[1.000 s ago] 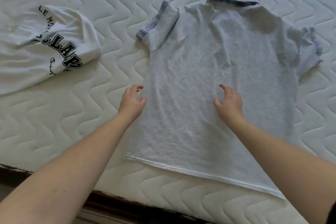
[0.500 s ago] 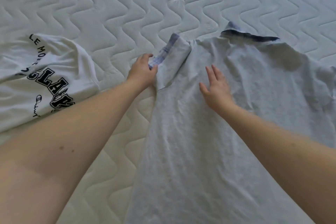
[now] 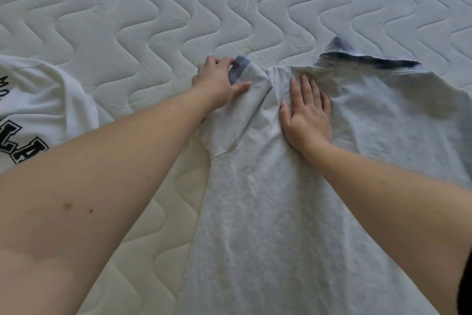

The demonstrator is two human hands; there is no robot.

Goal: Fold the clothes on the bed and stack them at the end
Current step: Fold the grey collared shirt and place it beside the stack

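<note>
L hand (image 3: pixel 217 84) pinched grey shirt's (image 3: pixel 268 199) blue-edged sleeve (image 3: pixel 241 73), fingers curled round it; R hand (image 3: pixel 307 115) lay flat on shirt, fingers straight.

The grey shirt (image 3: pixel 268 212) runs off the near edge, so its hem cannot be seen, and its right side is cut by the right edge, which hides the right sleeve. The right forearm covers a strip of the shirt's body, and the right hand (image 3: pixel 307 115) hides the cloth under its palm. The left hand (image 3: pixel 219 83) grips the left sleeve (image 3: pixel 245 100), covering part of the blue cuff; its fingertips are tucked behind the cloth. The white shirt (image 3: pixel 43 107) is cut by the left edge, and its black lettering reads only in fragments. The mattress (image 3: pixel 153 8) runs beyond every edge.
</note>
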